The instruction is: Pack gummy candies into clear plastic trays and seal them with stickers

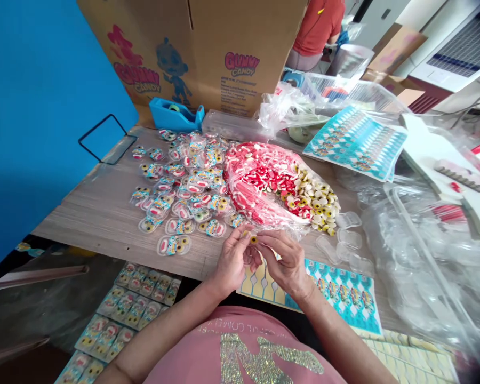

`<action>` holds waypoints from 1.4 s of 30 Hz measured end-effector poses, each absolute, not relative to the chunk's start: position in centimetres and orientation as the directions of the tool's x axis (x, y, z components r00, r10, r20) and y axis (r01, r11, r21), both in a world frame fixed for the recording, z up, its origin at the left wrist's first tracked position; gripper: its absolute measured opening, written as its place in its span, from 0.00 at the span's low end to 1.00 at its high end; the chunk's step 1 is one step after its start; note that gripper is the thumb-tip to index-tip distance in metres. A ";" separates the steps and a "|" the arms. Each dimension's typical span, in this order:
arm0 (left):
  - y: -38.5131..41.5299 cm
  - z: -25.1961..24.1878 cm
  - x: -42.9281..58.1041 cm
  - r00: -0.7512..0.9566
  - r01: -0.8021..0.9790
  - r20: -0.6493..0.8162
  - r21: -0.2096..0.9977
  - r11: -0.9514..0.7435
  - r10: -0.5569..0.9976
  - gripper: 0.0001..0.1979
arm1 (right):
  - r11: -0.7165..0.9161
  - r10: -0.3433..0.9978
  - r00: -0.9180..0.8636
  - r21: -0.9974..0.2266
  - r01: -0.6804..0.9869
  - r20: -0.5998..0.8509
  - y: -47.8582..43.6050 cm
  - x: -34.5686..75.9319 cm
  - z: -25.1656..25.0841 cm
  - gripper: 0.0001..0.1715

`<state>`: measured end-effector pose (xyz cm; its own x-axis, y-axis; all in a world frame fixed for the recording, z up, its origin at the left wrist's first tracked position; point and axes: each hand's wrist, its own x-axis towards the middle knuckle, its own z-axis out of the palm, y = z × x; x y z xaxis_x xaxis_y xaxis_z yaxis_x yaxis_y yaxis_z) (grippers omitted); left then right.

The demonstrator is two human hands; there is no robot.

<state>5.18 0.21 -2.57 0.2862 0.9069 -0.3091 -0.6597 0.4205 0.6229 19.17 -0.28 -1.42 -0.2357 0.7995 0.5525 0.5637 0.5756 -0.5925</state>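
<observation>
Pinching a round yellow piece (pixel 254 240) between them, the left hand (pixel 232 260) and right hand (pixel 287 261) meet above the table's (pixel 100 213) near edge; fingertip grip closed, piece about equally near both.

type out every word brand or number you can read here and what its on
"GUMMY CANDY": cardboard box, left logo
"GUMMY CANDY": same box, right logo; small print beneath it is too blurred to read
Pink shirt: lettering and glitter design, too unclear to quote
Blue printed sheets and small clear packs: any print is too small to read
</observation>
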 end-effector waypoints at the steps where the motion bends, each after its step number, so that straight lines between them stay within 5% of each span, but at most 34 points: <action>1: 0.2 -2.5 5.2 0.284 -0.645 -0.305 0.641 0.417 0.909 0.17 | 0.540 0.816 -0.184 -0.607 0.583 0.549 -0.2 19.1 -1.4 0.11; 8: 0.4 -2.7 5.1 0.219 -0.539 -0.336 0.741 0.401 0.916 0.22 | 0.430 0.893 -0.212 -0.617 0.659 0.396 0.9 18.4 -1.5 0.14; 12: 0.8 -3.0 4.6 0.220 -0.519 -0.377 0.735 0.436 0.900 0.23 | 0.407 0.911 -0.283 -0.760 0.507 0.299 2.6 20.0 -0.6 0.12; 15: 1.2 -2.9 4.3 0.228 -0.522 -0.405 0.717 0.462 0.886 0.23 | 0.338 0.937 -0.096 -0.799 0.497 0.336 5.5 23.0 0.0 0.09; 17: 1.5 -2.7 4.2 0.233 -0.537 -0.408 0.703 0.466 0.883 0.22 | 0.219 0.939 0.045 -0.693 0.687 0.341 8.0 24.9 0.0 0.10; 20: 1.7 -2.2 4.5 0.258 -0.578 -0.399 0.665 0.472 0.880 0.22 | 0.037 0.963 0.043 -0.292 0.956 0.264 11.5 26.4 -0.6 0.12; 22: 1.7 -2.0 4.5 0.283 -0.604 -0.395 0.634 0.482 0.874 0.21 | 0.017 0.977 0.001 -0.087 0.996 0.211 13.1 26.4 -1.2 0.14; 24: 1.6 -1.9 4.4 0.306 -0.627 -0.387 0.605 0.490 0.870 0.20 | 0.014 0.980 -0.010 -0.022 1.000 0.199 13.7 26.2 -1.6 0.16; 27: 1.6 -1.8 3.8 0.328 -0.662 -0.379 0.560 0.497 0.865 0.20 | -0.014 0.968 0.052 -0.154 0.988 0.244 12.8 26.5 -1.3 0.16; 31: 1.8 -1.8 3.8 0.349 -0.695 -0.411 0.489 0.527 0.842 0.19 | 0.122 0.969 0.073 -0.715 0.689 0.235 8.1 26.4 0.5 0.13; 33: 1.7 -1.7 4.4 0.374 -0.709 -0.422 0.444 0.548 0.826 0.20 | 0.204 0.973 -0.002 -0.855 0.477 0.231 4.8 25.0 1.1 0.10; 37: 1.3 -1.1 5.6 0.357 -0.774 -0.423 0.365 0.517 0.833 0.19 | 0.294 0.954 -0.099 -0.814 0.502 0.283 -0.5 20.3 0.6 0.07; 42: 0.5 -0.7 5.4 0.287 -0.814 -0.456 0.347 0.465 0.843 0.15 | 0.353 0.891 -0.114 -0.511 0.784 0.440 -2.5 17.1 -0.9 0.10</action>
<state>5.39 0.48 -0.70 0.2869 0.8427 -0.4555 -0.8144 0.4649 0.3472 17.07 -2.53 -0.93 -0.1140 0.8905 0.4404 0.7836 0.3531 -0.5112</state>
